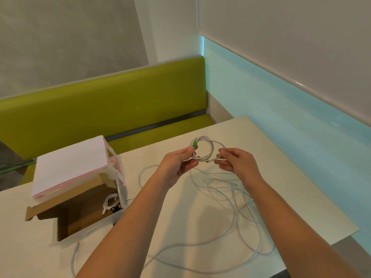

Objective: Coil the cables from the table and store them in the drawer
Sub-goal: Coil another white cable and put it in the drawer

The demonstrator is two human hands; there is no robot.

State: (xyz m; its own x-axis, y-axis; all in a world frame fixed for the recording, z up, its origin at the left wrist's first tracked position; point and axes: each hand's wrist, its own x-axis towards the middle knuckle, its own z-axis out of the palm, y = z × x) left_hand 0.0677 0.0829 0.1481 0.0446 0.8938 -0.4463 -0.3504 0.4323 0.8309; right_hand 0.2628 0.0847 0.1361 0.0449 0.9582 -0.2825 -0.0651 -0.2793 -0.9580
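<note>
While the left hand [180, 163] grips the coiled white cable [202, 149], the right hand [234, 162] pinches its loose end [217, 157], which likely needs tucking before storage in the drawer [80, 217].

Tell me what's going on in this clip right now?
A person is winding a white cable into a small coil above the table. The left hand grips the coil by its green plug; the right hand pinches the loose end. More cables lie tangled on the table. One coiled cable already sits in the open cardboard drawer.
</note>
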